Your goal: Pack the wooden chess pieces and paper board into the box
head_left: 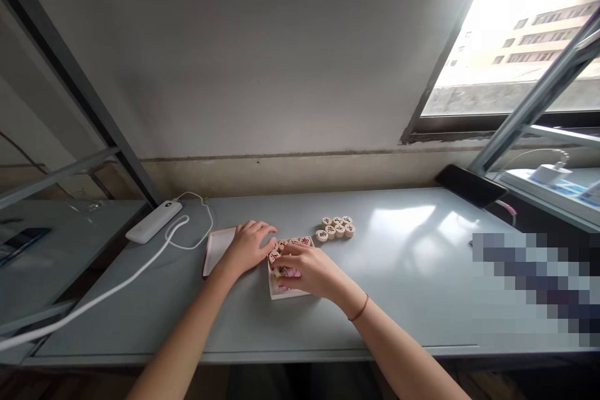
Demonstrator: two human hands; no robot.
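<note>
A small white box (276, 295) sits on the desk with round wooden Chinese chess pieces inside, the red-marked ones (304, 242) lined along its far side. My right hand (312, 267) reaches over the box, thumb and fingers bent around a black-marked chess piece (281, 271); the palm hides part of the box. At the box's left side is my left hand (252, 245), fingers apart and holding nothing, its thumb close to the corner. Partly under that hand lies the box lid (218, 247). Several black-marked pieces (338, 228) stand grouped in two rows beyond the box, to the right.
On the left of the grey desk (398, 300) lie a white power bank (154, 222) and a white cable (117, 287). A dark phone (471, 185) leans by the right metal frame, near a power strip with a charger (552, 173). The wall (281, 75) rises behind.
</note>
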